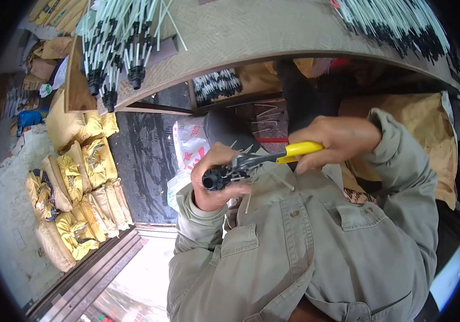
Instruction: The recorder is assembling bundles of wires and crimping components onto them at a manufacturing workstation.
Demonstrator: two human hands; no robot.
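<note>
My left hand (212,198) is wrapped round a black plastic fitting (215,179) with a round, hollow end, and thin pale stems stick out around it. In my right hand (340,140) is a pair of yellow-handled pliers (303,149), gripped by the handles. Their metal head lies against the fitting beside my left fingers, though the exact place where the jaws bite is too cluttered to make out. Both hands are held above my lap, in front of my shirt.
A worktable (230,40) stands ahead, with a bunch of pale tubes with black ends (115,59) at its left. More pale rods with black tips (401,27) lie at its right. Brown and yellow packages (82,198) are stacked at left; a large brown sack (401,129) sits at right.
</note>
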